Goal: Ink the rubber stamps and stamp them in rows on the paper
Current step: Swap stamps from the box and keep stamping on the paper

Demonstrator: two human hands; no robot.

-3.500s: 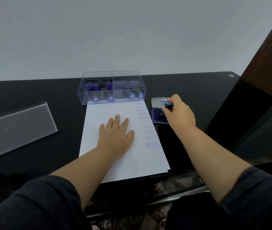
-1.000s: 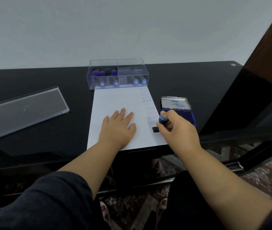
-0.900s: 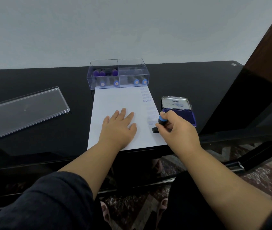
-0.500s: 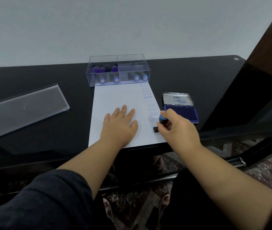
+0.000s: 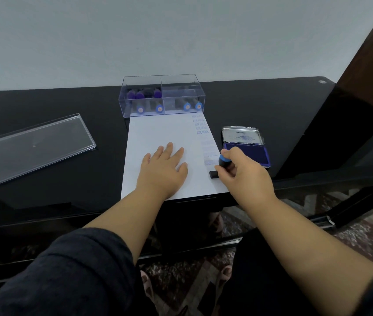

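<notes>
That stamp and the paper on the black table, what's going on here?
A person is stamping a sheet of paper. The left hand lies flat on the sheet to hold it, while the right hand grips a blue-topped stamp with its base down on the paper's right edge. A column of blue prints runs above it. The open ink pad sits just to the right.

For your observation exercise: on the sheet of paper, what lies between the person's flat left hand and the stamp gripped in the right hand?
In the head view, only bare white paper separates the left hand from the stamp; the blue prints lie farther up.
</notes>
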